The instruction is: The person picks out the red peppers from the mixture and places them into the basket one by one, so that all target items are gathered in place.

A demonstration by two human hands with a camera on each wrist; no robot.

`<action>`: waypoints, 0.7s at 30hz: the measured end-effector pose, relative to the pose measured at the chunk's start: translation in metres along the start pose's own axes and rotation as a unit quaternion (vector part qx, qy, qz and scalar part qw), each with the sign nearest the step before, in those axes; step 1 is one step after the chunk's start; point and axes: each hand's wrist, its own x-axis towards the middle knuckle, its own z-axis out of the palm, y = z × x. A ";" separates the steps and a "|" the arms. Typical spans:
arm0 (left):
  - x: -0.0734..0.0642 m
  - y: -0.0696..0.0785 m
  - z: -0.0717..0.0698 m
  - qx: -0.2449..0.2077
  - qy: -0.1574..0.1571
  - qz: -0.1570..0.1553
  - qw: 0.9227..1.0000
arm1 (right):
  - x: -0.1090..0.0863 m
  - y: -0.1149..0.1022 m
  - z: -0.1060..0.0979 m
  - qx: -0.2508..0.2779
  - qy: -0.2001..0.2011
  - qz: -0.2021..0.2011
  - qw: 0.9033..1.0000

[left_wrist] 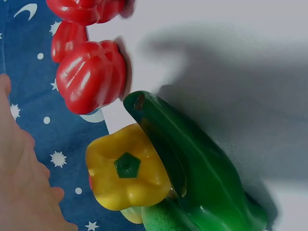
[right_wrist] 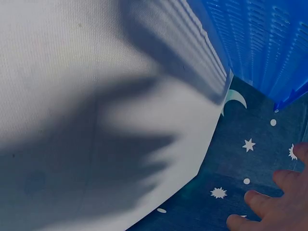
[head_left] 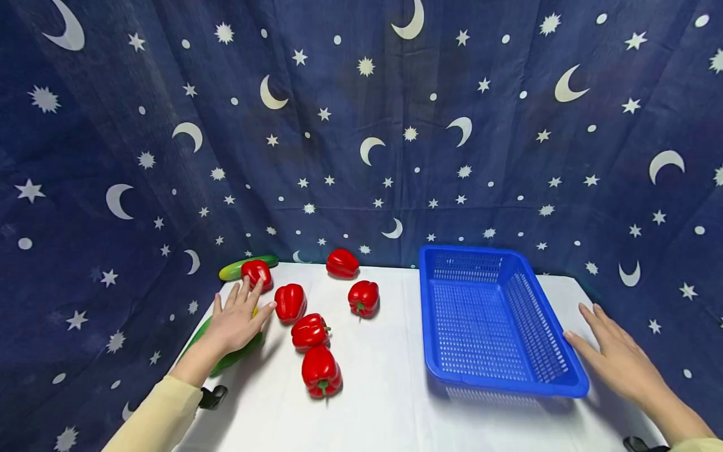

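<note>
My left hand (head_left: 234, 323) hovers with fingers spread above the table's left side. Below it, in the left wrist view, are a yellow bell pepper (left_wrist: 108, 180) and a long dark green vegetable (left_wrist: 207, 168); a rounder green one (left_wrist: 163, 216) is partly hidden. Several red bell peppers (head_left: 290, 303) lie just right of this hand, one of them (head_left: 321, 371) nearest the front. At the right, my right hand (head_left: 618, 364) is held with straight fingers beside the blue plastic basket (head_left: 427, 326). Neither hand holds anything.
A green and yellow elongated vegetable (head_left: 243, 269) lies at the far left corner. Two red peppers (head_left: 363, 298) sit nearer the middle of the white table (head_left: 384, 389). Behind hangs a dark blue cloth (head_left: 339, 157) with moons and stars.
</note>
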 end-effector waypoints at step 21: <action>-0.006 0.017 0.001 -0.030 0.025 0.034 0.999 | -0.006 -0.010 0.008 0.079 0.016 -0.055 0.995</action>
